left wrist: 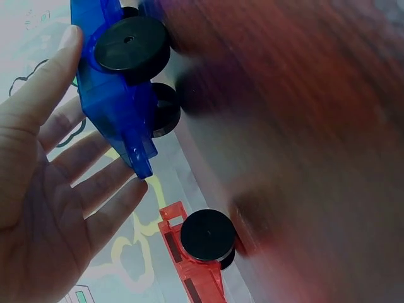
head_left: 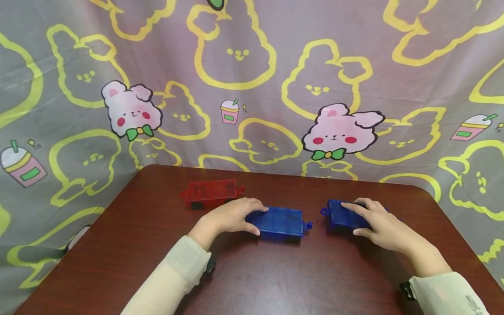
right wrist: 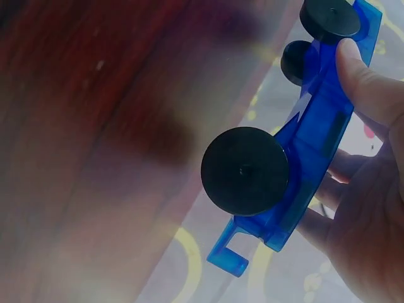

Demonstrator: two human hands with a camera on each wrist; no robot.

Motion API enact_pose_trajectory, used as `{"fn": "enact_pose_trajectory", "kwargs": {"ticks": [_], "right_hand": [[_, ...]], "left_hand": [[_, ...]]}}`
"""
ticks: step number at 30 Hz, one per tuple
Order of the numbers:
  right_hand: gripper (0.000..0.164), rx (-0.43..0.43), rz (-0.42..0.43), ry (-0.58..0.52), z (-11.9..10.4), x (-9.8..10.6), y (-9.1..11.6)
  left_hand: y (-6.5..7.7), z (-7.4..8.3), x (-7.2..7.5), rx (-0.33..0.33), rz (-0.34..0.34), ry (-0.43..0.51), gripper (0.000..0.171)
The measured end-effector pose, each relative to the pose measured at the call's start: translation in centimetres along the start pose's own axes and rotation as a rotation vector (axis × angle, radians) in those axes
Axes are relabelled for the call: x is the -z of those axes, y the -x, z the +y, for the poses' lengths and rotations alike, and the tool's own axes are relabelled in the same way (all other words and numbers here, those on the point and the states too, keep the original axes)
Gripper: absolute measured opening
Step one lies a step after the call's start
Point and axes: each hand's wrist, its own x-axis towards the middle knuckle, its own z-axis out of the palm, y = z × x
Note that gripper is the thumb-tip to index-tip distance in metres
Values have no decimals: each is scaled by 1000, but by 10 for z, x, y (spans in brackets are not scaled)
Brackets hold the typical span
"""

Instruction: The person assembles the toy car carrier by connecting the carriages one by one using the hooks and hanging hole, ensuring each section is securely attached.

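Note:
Two translucent blue plastic toy wagons with black wheels stand apart on the table. The left wagon [head_left: 283, 222] has a small hook facing right; my left hand [head_left: 234, 216] grips its left end, thumb [left wrist: 47, 82] along the near side and fingers at the far side. On the right, my right hand [head_left: 383, 225] holds the other wagon [right wrist: 315, 151] across its width, thumb on the near side, fingers behind. A loop [head_left: 324, 211] on this wagon's left end points toward the hook, with a gap between them. The right wagon's far end is hidden by the hand.
A translucent red toy wagon [head_left: 212, 192] stands behind my left hand, with a coupling at each end. The dark brown table [head_left: 275, 280] has rounded back corners. A curtain [head_left: 267, 100] printed with rabbits and drink cups hangs around its back and sides.

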Motion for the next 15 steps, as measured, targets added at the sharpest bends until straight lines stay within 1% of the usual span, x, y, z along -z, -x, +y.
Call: {"fn": "enact_pose_trajectory", "kwargs": {"ticks": [3, 10, 15], "right_hand": [[67, 16, 7, 5, -6, -1, 1], [67, 13, -18, -13, -17, -3, 4], [69, 44, 3, -16, -22, -7, 5]], "left_hand": [[-1, 1, 1, 1, -1, 3, 64], [-1, 2, 1, -3, 3, 16, 63], [0, 2, 1, 4, 5, 23, 63]]}}
